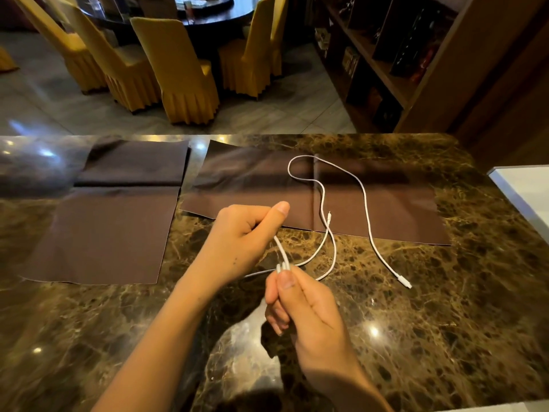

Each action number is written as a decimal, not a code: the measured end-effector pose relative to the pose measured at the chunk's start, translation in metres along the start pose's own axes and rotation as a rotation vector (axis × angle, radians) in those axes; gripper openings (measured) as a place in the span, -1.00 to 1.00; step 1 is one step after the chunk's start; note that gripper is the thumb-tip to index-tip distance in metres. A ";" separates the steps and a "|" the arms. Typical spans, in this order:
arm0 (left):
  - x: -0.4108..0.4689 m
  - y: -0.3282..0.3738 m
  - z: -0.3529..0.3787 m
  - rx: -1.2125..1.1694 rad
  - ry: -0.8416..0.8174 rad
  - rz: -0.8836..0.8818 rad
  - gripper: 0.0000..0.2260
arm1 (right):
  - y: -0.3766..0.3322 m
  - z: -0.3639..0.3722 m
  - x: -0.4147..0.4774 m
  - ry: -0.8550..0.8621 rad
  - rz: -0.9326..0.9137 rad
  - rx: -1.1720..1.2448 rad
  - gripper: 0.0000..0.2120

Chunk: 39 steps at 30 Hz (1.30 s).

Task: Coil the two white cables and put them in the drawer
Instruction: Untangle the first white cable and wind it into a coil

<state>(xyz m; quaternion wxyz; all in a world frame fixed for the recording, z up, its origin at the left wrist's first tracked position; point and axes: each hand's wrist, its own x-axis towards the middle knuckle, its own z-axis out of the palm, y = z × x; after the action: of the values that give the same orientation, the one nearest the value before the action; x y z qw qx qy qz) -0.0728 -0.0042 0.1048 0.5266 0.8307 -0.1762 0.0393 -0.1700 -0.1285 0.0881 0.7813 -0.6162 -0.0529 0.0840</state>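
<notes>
Cables (pixel 367 209) trail loose over the counter (pixel 445 322) and a brown cloth (pixel 252 185), with their near strands held up between the hands. Left hand (pixel 246 230) is curled around the strands, thumb out; right hand (pixel 303 304) pinches them at the fingertips. The slack crosses itself, so pulling may knot it, and the light pinch could slip, spilling any coil.

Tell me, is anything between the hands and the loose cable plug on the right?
Nothing visible: the plug lies on bare counter right of the right hand, which, like the left hand, grips white cable.
</notes>
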 end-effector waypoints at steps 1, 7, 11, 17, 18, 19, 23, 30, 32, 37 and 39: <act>-0.002 -0.001 0.004 -0.039 -0.001 -0.013 -0.48 | -0.003 0.000 -0.001 -0.002 0.000 0.050 -0.67; -0.027 0.006 0.034 -0.363 -0.003 -0.085 -0.47 | -0.027 -0.004 -0.001 -0.113 -0.032 0.386 -0.69; -0.043 0.019 0.047 -0.564 0.033 -0.126 -0.49 | -0.045 -0.009 0.006 -0.123 -0.027 0.560 -0.69; -0.055 0.016 0.058 -0.617 0.116 -0.094 -0.38 | -0.061 -0.016 0.024 -0.121 0.001 0.619 -0.72; -0.055 0.019 0.059 -0.599 0.123 -0.060 -0.43 | -0.063 -0.016 0.027 -0.117 0.004 0.612 -0.73; -0.056 0.020 0.060 -0.584 0.132 -0.051 -0.53 | -0.064 -0.017 0.030 -0.115 0.004 0.611 -0.73; -0.061 0.022 0.066 -0.479 0.170 -0.128 -0.65 | -0.068 -0.018 0.045 -0.083 0.001 0.630 -0.72; -0.069 0.029 0.062 -0.273 0.103 -0.238 -0.59 | -0.058 -0.020 0.062 -0.009 -0.021 0.511 -0.71; -0.071 0.030 0.058 -0.233 0.085 -0.245 -0.57 | -0.052 -0.020 0.064 0.007 -0.024 0.474 -0.70; -0.080 0.030 0.054 -0.157 0.034 -0.239 -0.61 | -0.044 -0.021 0.065 0.020 -0.031 0.432 -0.69; -0.082 0.031 0.050 -0.131 0.007 -0.226 -0.61 | -0.040 -0.021 0.066 0.024 -0.049 0.391 -0.68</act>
<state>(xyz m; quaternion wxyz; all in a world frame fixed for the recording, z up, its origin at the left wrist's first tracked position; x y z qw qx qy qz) -0.1660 -0.0399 0.0885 0.5815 0.8088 -0.0820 -0.0291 -0.0987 -0.1449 0.1202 0.8885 -0.4521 -0.0415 0.0662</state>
